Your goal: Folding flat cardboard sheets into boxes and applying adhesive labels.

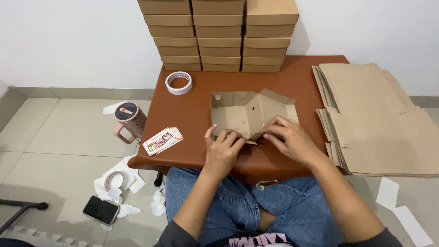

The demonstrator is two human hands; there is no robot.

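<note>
A half-folded cardboard box point(249, 113) lay at the centre of the low brown table point(192, 114), its near wall at the table's 6 o'clock edge. The left hand point(223, 148) pressed curled fingers against that near flap; the right hand point(288, 137) pinched the same flap from 3 o'clock. Both hands grasped the cardboard. A stack of finished boxes point(218, 34) stood at 12 o'clock, a tape roll point(179, 83) at 10 o'clock, a small pack of cards point(162, 140) at 8 o'clock, flat cardboard blanks point(379, 119) at 3 o'clock. A pink tumbler point(129, 120) and phone point(101, 210) sat on the floor.
</note>
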